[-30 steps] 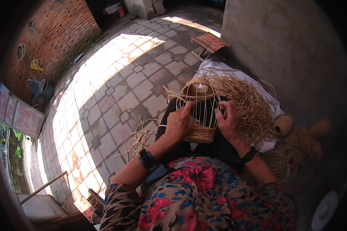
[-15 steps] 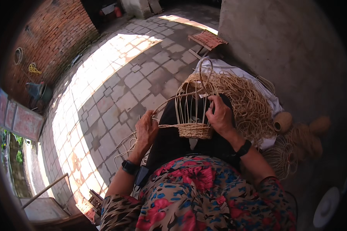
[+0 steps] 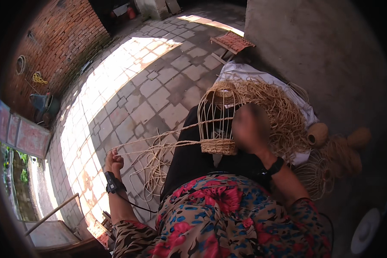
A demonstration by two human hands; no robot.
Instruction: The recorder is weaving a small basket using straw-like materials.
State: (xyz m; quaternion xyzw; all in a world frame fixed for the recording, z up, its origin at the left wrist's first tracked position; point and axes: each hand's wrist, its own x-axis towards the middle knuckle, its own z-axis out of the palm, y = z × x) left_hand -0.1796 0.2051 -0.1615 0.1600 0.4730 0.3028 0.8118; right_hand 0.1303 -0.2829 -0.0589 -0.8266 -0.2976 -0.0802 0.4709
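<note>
Wicker basket [image 3: 218,147] over the dark-trousered lap [image 3: 182,170], with a tightly woven near band, a seemingly woven far end, and an open middle of ribs, unfilled so far. Well out to the left, a left hand [image 3: 114,161] fisted around doubled cord [image 3: 188,142] stretched from the basket. At its right side, a blurred right hand [image 3: 251,129], arm bent, grip impossible to tell.

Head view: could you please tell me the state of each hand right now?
Left hand: closed, holding the cord.
Right hand: at the basket, too blurred to tell open or closed.
</note>
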